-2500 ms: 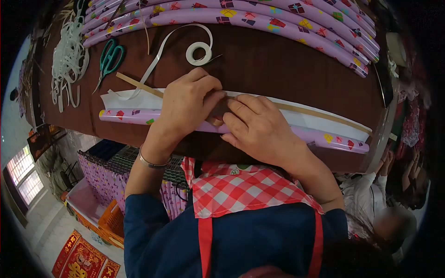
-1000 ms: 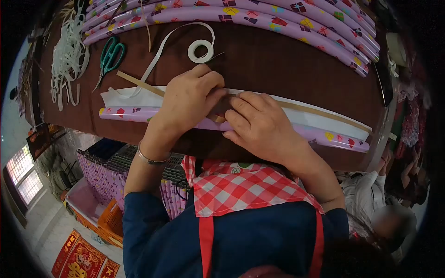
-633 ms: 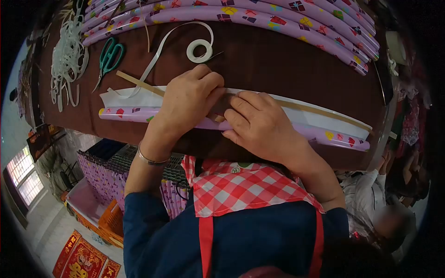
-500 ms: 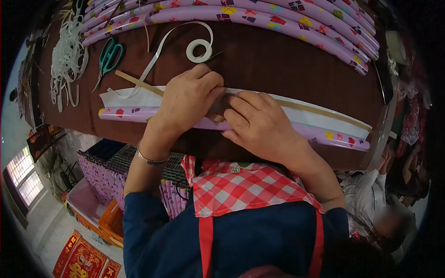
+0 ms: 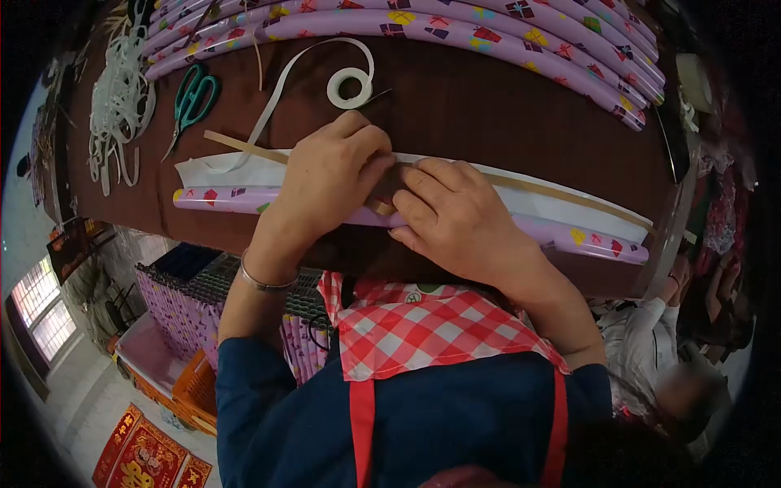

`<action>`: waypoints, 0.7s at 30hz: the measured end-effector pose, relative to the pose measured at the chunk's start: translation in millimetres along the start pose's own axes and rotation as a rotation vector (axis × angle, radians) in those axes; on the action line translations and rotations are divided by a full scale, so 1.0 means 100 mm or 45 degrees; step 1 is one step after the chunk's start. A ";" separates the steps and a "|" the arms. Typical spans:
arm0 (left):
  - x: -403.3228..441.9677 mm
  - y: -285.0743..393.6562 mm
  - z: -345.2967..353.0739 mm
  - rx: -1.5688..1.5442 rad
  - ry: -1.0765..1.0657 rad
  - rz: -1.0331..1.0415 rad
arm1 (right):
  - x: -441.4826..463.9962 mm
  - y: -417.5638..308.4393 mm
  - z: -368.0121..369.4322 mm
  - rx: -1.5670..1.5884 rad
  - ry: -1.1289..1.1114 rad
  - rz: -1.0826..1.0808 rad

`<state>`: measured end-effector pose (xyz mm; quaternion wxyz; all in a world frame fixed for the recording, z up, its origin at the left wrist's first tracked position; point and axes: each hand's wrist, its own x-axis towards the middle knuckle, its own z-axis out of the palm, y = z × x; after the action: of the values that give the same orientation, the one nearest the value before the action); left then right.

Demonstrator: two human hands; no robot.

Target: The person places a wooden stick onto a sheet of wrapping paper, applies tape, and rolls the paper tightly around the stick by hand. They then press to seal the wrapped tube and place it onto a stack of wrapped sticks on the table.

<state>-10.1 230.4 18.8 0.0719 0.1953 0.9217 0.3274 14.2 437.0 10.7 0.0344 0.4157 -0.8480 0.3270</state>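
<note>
A purple roll of wrapping paper with gift prints (image 5: 228, 198) lies across the table before me, its white inner side (image 5: 561, 206) partly unrolled. Along that white edge runs a narrow brown strip (image 5: 264, 152), and a curl of it shows between my hands. My left hand (image 5: 333, 175) is closed, its fingers pinched at the strip near the paper's far edge; the fingertips are partly hidden. Over the roll, my right hand (image 5: 460, 215) is bent, with its thumb on the near side and fingers on the paper.
Green-handled scissors (image 5: 194, 98), a roll of white tape (image 5: 350, 88) and a heap of white strips (image 5: 118, 114) lie on the brown tabletop (image 5: 521, 106). Finished purple rolls (image 5: 455, 32) line the back. An orange crate (image 5: 195, 390) stands below left; another person (image 5: 643, 342) is at right.
Both hands stay almost where they were. The left end of the brown strip has shifted very slightly.
</note>
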 end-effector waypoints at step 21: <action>-0.12 -0.17 -0.09 0.299 0.169 -0.127 | 0.01 0.01 -0.01 0.027 0.001 -0.012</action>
<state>-6.5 208.4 14.7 0.0036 0.1340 0.9649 0.2257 12.3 436.8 11.2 0.0316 0.4198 -0.8425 0.3360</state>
